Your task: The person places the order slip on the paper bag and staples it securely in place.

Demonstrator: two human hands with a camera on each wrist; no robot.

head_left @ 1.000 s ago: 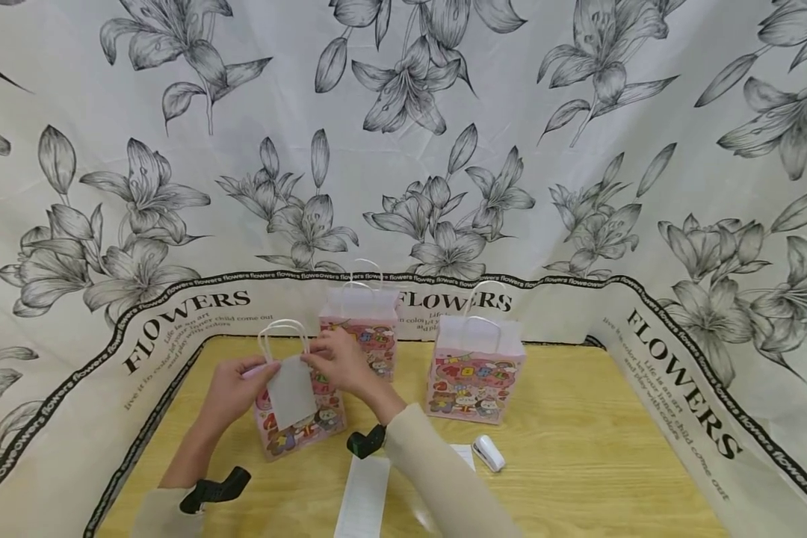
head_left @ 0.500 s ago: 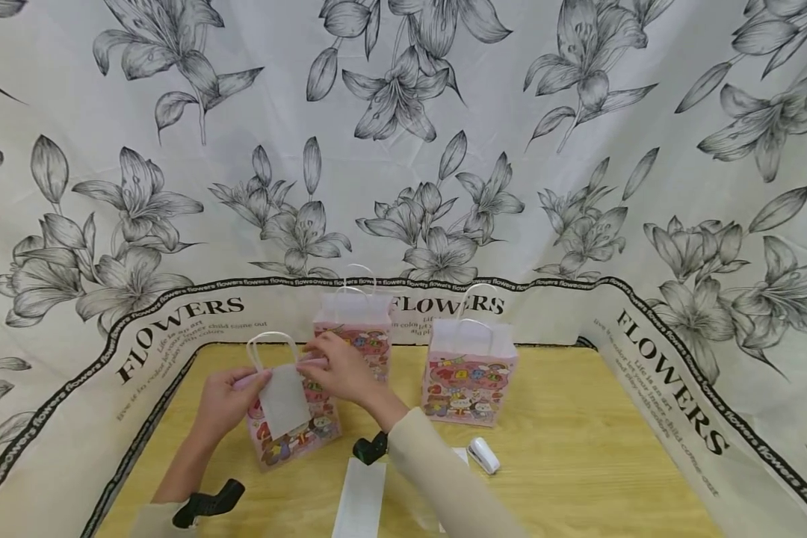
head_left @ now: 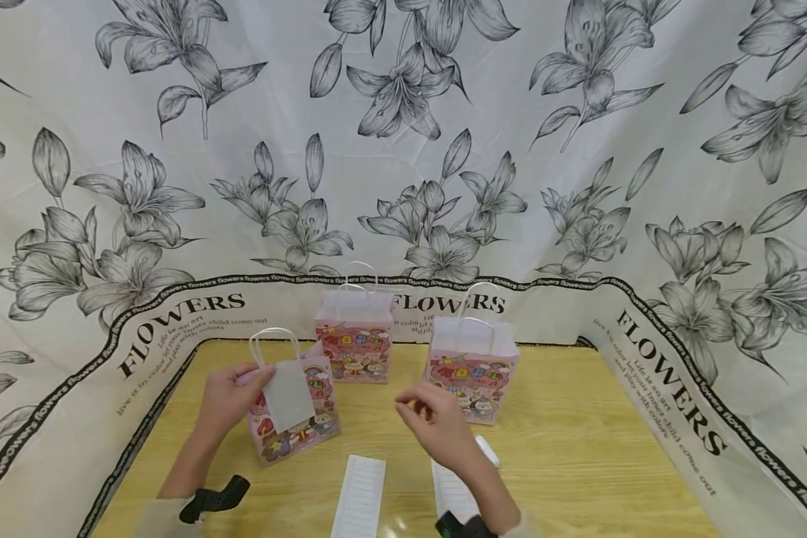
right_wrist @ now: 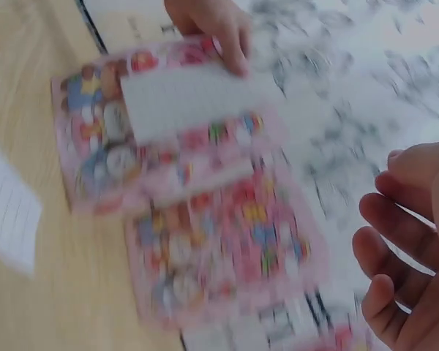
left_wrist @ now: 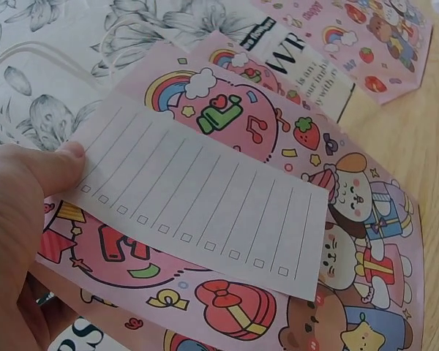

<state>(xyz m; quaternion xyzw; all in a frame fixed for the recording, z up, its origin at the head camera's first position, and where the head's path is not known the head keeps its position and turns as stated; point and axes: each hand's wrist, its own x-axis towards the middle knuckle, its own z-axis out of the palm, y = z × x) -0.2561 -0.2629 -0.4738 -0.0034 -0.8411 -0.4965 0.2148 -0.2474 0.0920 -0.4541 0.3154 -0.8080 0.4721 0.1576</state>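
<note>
Left hand point(head_left: 232, 396): pinching the checklist sheet together with the top edge of the near pink bag; thumb on a corner of the sheet, other fingers behind.
Checklist sheet point(left_wrist: 205, 205): white; printed with parallel ruled lines, each with a small box at one end; positioned over the upper front of the near pink bag, below its handles. Whether it is fixed to the bag cannot be told.
Near pink bag point(head_left: 323, 407): on the counter point(head_left: 578, 418), slightly tilted, turned at an angle; white twin handles point(head_left: 276, 334) raised; front printed with cartoon animals, a gift box, a rainbow and a strawberry.
Right hand point(head_left: 437, 426): fingers loosely bent and slightly spread; held above the counter between the near pink bag and the right-side pink bag.
Right-side pink bag point(head_left: 471, 381): upright, matching print, lower front partly behind the right hand.
Rear pink bag point(head_left: 354, 355): upright, behind the near pink bag, close to the curtain.
Paper strips: one ruled strip point(head_left: 359, 493) flat between the forearms; a second strip point(head_left: 450, 493) partly under the right forearm in the head view.
White device point(head_left: 489, 450): beside the second strip, partly hidden by the right wrist.
Curtain point(head_left: 403, 187): white, printed with grey lilies and "FLOWERS" lettering.
Right wrist view: motion-blurred.
</note>
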